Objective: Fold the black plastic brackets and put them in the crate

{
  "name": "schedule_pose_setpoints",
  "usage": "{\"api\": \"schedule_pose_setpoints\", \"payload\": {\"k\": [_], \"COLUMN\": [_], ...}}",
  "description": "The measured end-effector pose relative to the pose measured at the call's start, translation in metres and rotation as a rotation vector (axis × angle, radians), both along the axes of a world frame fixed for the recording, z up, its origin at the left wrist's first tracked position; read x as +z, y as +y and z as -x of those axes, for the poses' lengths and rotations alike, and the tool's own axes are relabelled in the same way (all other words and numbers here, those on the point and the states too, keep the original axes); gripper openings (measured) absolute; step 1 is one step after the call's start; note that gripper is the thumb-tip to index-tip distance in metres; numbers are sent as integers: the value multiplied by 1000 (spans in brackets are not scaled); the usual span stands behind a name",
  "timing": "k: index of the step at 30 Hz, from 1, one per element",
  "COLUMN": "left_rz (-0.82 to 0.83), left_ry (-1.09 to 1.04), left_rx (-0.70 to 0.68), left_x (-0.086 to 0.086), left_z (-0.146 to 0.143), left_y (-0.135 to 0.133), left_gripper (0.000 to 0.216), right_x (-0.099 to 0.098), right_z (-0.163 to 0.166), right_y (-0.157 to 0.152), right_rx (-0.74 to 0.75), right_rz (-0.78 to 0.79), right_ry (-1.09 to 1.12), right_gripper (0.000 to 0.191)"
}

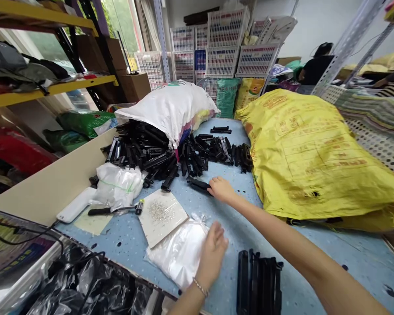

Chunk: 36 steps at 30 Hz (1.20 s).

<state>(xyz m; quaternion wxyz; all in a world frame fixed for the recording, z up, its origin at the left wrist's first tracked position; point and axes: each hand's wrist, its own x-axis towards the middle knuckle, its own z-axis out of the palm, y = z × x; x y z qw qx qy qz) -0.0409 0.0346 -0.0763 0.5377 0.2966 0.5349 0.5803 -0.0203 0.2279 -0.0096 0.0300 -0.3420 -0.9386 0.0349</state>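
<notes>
My right hand [221, 188] is closed on the end of a long black plastic part [197, 184], which lies low over the blue table in front of the pile of similar parts [154, 157]. Nearer to me, my left hand [214, 247] is open, its fingers loosely bent, and nothing shows in it. It hovers beside a clear plastic bag with white contents [180, 251]. On that bag's edge rests a pale square board [162, 215] strewn with tiny bits. Left of the board lies a small hammer [118, 210] with a black handle. Several black parts [259, 280] stand side by side at the near edge.
A white sack [174, 105] spills black parts at the back. The large yellow sack [315, 157] takes up the right side. Another plastic bag [118, 183] and a white box-like device [75, 205] lie on the left. A person [317, 68] is in the background.
</notes>
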Motion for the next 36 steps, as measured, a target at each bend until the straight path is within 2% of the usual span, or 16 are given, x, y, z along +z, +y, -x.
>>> {"api": "schedule_pose_setpoints", "payload": {"k": [3,5,7,11,14,16,17,18,21,23,25,28,29,31,33,36], "left_rz": [-23,-57,-70,-137,-227,-256,-260,-260,-259,-267,-273,-276,-277,-275,-263,-232], "left_ry": [-177,-166,-84,239,426,483,496,498,498,508,516,526,527,512,478,437], "left_rx": [294,340,245,46,-48,-97,-117,-137,-200,-228,-233,-225,-227,-231,-249,-304], "left_x": [19,34,47,67,76,81,83,85,90,92,95,99,100,100,100,98], "left_z": [27,32,28,5,-7,-9,-8,-6,0,3,4,2,1,0,0,3], "left_y": [24,29,23,-4,-19,-25,-27,-29,-36,-39,-42,-45,-46,-48,-51,-54], "left_gripper": [84,83,78,76,79,79,78,76,72,72,74,75,75,74,73,72], "right_x": [-1,1,8,24,31,34,34,35,42,48,52,49,46,42,41,49], "right_z": [-33,-59,-83,-109,-116,-120,-122,-124,-133,-139,-143,-146,-146,-146,-148,-153], "right_y": [-60,-96,-117,-117,-110,-113,-116,-119,-126,-125,-125,-127,-129,-133,-137,-142], "right_rx": [25,96,107,-182,-272,-256,-236,-214,-104,-19,32,-48,-89,-128,-58,118], "right_rz": [29,116,297,717,1278,1499,1496,1418,990,862,996,1319,1379,1378,1212,648], "right_ry": [13,141,374,783,863,877,888,901,874,799,733,716,722,742,732,640], "right_gripper": [23,27,30,39,44,41,39,38,33,31,32,42,43,44,42,36]}}
